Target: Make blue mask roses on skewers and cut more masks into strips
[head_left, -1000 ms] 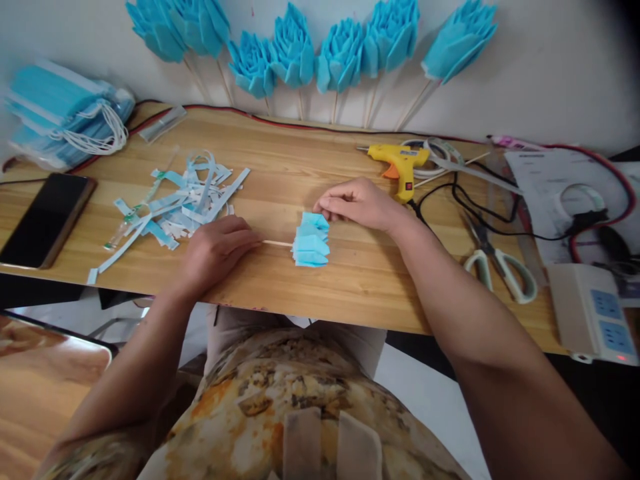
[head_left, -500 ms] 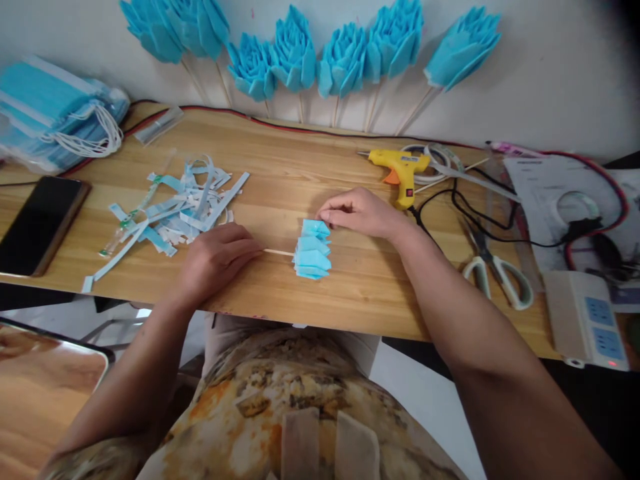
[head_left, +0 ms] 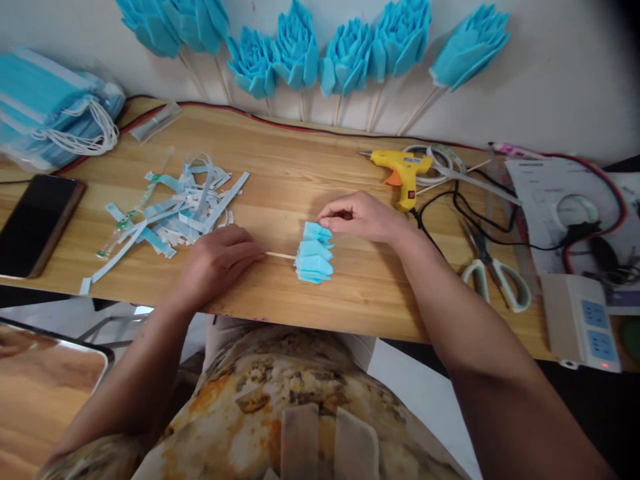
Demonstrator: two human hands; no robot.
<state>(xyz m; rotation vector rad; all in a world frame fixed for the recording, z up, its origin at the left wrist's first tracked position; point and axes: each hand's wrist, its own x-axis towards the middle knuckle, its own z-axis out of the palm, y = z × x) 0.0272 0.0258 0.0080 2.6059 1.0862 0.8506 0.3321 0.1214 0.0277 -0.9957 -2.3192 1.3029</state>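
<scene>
Between my hands lies a small blue flower [head_left: 315, 253] of folded, layered petals, on its side at the end of a thin wooden stick [head_left: 280, 255]. My left hand [head_left: 223, 259] rests on the table with its fingers closed around the other end of that stick. At the flower's far edge, my right hand [head_left: 350, 215] pinches the tip of the uppermost blue petal between thumb and fingers. Left of the flower spreads a loose pile of cut white and pale blue strips [head_left: 193, 200].
A yellow glue gun [head_left: 403, 170] lies back right, its cord near scissors [head_left: 493, 267] and a power strip [head_left: 577, 327]. A phone [head_left: 40, 227] and packed face masks [head_left: 55, 107] are at left. Several finished blue flowers [head_left: 345, 60] lean against the wall.
My right hand has shifted slightly at the top petal, which now sits closer to the petals below it. My left hand keeps its place on the stick. The whole view has tilted a little.
</scene>
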